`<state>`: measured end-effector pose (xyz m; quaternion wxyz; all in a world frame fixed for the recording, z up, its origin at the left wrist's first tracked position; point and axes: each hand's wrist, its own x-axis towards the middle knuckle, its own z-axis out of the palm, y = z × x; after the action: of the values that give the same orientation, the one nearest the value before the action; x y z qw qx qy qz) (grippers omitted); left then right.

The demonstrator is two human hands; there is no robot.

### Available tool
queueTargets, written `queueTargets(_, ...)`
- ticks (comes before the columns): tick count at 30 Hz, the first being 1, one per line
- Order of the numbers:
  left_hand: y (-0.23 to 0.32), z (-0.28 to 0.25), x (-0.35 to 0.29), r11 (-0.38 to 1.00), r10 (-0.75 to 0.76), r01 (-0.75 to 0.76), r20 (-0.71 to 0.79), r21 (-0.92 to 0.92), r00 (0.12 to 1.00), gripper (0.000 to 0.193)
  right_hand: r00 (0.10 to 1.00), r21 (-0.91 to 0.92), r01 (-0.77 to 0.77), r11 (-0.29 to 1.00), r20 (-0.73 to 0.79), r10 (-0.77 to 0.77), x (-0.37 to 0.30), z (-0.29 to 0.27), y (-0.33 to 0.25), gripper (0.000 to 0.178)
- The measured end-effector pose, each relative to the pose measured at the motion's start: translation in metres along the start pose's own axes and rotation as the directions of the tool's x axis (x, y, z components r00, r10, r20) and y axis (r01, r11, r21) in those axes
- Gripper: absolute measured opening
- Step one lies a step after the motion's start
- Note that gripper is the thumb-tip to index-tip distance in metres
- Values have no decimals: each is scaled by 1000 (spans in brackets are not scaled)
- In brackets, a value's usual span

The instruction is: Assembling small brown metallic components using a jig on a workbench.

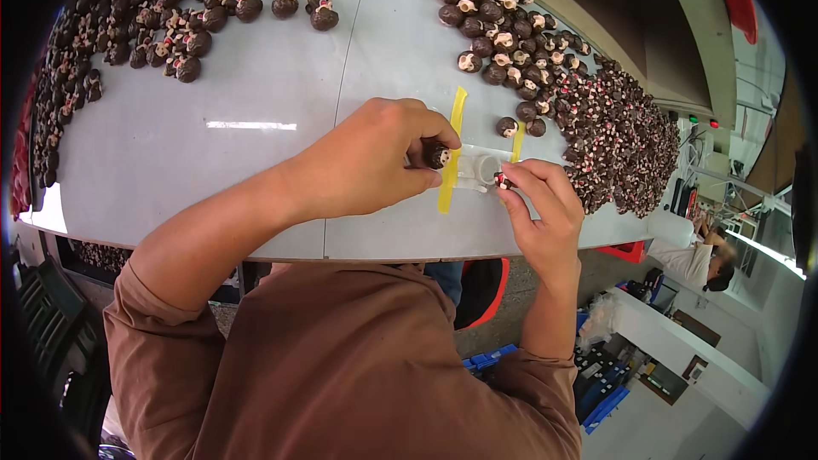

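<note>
My left hand (388,158) pinches a round dark brown figurine head (439,156) with a pale face, held over the tabletop. Between the fingertips of my right hand (541,204) is a small brown figurine part (504,181) with red and cream on it. A small round whitish cup (486,169) sits between my two hands, close to the right fingertips. It stands on a clear film or plate fixed by yellow tape strips (452,162). Just beyond lie two loose brown figurine heads (507,127).
Finished-looking brown figurines (145,8) cover the table's far left. More round heads (490,13) lie at far right, beside a big heap of small brown and red parts (618,136). The white table's front edge (383,259) runs before me. Another person (694,260) is at right.
</note>
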<state>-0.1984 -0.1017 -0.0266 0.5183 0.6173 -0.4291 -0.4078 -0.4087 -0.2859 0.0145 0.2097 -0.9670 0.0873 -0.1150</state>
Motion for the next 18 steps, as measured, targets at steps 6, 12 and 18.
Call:
queueTargets(6, -7, 1, -1, 996, 78, -78, -13, 49, 997, 28, 998, -50, 5, 999, 59, -2, 5, 1, -3, 37)
queueTargets(12, -9, 3, -1, 982, 100, -102, 23, 156, 995, 37, 995, -82, 17, 997, 96, -9, 11, -2, -7, 37)
queueTargets(18, -4, 4, -2, 995, 67, -64, -34, 73, 997, 36, 992, -92, 32, 995, 123, -20, 15, -7, -12, 35)
